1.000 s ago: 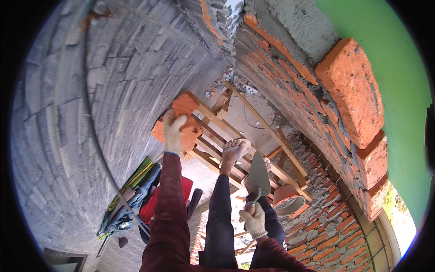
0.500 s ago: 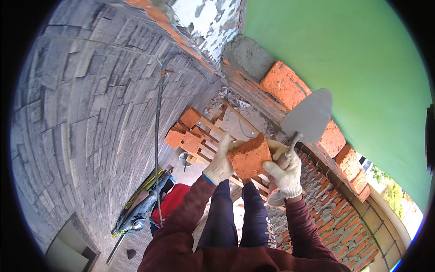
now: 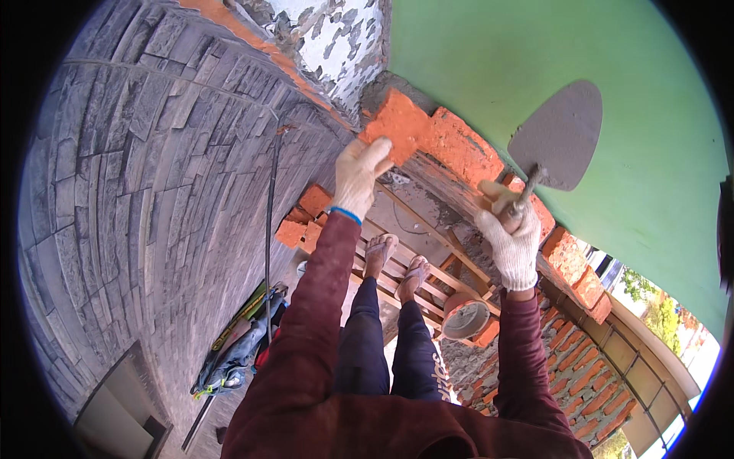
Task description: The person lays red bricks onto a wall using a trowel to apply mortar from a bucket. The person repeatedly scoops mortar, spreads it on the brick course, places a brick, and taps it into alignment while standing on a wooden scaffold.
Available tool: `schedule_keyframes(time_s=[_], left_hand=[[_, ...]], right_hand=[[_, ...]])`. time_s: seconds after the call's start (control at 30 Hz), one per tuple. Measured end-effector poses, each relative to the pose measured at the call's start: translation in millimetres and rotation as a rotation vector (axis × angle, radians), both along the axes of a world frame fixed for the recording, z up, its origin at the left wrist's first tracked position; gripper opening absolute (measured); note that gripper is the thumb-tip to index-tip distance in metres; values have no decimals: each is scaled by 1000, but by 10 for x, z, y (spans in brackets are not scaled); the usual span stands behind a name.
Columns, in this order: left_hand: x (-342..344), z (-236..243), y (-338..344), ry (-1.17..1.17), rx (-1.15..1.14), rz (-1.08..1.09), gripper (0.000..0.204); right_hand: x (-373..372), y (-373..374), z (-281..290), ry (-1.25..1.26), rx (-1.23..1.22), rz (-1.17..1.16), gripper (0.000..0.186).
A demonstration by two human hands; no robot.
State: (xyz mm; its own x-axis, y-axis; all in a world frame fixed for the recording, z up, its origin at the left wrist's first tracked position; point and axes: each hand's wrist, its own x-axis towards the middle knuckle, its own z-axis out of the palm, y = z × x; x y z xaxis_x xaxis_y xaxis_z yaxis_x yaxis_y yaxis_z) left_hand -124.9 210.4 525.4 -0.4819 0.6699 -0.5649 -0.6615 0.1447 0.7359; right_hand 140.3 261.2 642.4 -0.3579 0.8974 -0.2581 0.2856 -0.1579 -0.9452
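My left hand (image 3: 358, 177), in a white knitted glove, grips an orange-red brick (image 3: 399, 122) by its near edge. The brick is over the far end of the wall top, at the corner. It covers most of the grey mortar (image 3: 376, 88) there; I cannot tell whether it rests on it. Beside it lies a laid brick (image 3: 464, 145), and more laid bricks (image 3: 564, 251) continue to the right. My gloved right hand (image 3: 511, 233) is closed round the handle of a trowel (image 3: 562, 134). The grey blade points up and away, in front of the green wall.
Under my feet is a slatted wooden platform (image 3: 417, 264). A bucket (image 3: 465, 315) stands at its right, and loose bricks (image 3: 307, 216) lie at its left. A thin dark pole (image 3: 270, 206) rises before the stone-clad wall (image 3: 168, 199). Clothes (image 3: 237, 348) lie at lower left.
The brick, held between both hands before, has moved up and away to the wall corner in my left hand. My right hand has come off it, shifting right with the trowel.
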Motion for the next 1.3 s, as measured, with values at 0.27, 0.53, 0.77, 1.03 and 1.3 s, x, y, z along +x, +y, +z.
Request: schedule_keyframes(time_s=[0.27, 0.53, 0.77, 1.03, 1.3], left_hand=[[-329, -521, 754, -14, -91, 47, 38], [-368, -678, 814, 3, -232, -38, 63], [-383, -651, 819, 101, -293, -58, 64], [-339, -627, 800, 88, -268, 5, 57], [-254, -629, 868, 140, -309, -8, 55]], right_hand=[[704, -961, 2, -106, -348, -97, 17], [676, -1116, 107, -227, -381, 0, 23], [339, -532, 88, -503, -31, 183, 43], [-309, 361, -334, -665, 604, 388, 44], [-542, 647, -726, -670, 446, 415, 40]])
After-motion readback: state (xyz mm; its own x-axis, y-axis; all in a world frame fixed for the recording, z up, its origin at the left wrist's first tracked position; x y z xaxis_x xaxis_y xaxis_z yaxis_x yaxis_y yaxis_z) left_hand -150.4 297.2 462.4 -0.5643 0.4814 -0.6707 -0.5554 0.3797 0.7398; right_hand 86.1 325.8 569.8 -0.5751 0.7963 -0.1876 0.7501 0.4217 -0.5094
